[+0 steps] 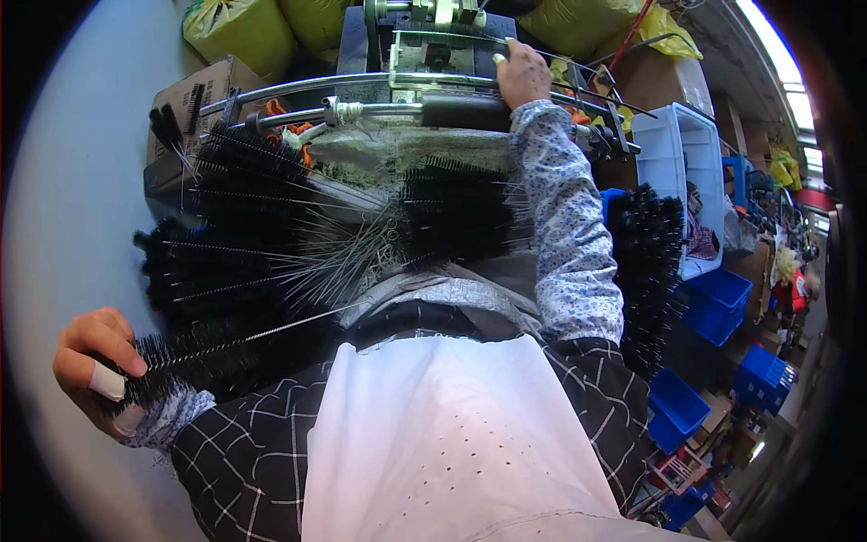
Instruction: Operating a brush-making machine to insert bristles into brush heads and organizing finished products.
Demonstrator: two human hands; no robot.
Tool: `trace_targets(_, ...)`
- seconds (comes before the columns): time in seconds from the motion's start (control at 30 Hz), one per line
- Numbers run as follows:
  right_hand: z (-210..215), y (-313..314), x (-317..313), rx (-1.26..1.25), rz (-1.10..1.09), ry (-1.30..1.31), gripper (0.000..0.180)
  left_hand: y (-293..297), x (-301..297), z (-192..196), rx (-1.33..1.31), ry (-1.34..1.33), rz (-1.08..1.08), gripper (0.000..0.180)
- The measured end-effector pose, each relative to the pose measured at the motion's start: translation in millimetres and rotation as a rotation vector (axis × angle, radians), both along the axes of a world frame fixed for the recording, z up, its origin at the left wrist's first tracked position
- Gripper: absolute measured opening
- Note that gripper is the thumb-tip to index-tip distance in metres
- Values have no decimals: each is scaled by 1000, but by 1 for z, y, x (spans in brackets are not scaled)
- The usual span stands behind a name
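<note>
Pinching a black bottle brush (194, 348) by its bristled end at the near left, the left hand (95, 366) closes around it; its wire stem runs rightward and slightly far. Right hand (522, 72) grips the far machine's metal bar (361, 83)

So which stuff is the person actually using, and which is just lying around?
In use: black bottle brush in the left hand; metal machine under the right hand; brush pile.

Lying about: yellow sacks; blue crates; cardboard box.
</note>
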State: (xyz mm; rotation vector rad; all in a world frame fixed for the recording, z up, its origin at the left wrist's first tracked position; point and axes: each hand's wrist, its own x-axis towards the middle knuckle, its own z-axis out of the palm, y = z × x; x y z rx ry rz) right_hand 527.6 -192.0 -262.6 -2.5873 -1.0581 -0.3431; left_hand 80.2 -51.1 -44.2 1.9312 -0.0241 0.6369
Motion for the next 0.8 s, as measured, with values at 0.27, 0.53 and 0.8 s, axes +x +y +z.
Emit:
trace_targets(0.27,12,56,-57,-50,-38,47,17,-23,36,-5,-38,-10,134,25)
trace_targets(0.53,10,28,-34,-1,66,58,20,-16,43,0,53,153,155,23)
trace_targets(0.8,5,-52,50,-83,73,60,37,12,1,-1,37,270,300,30)
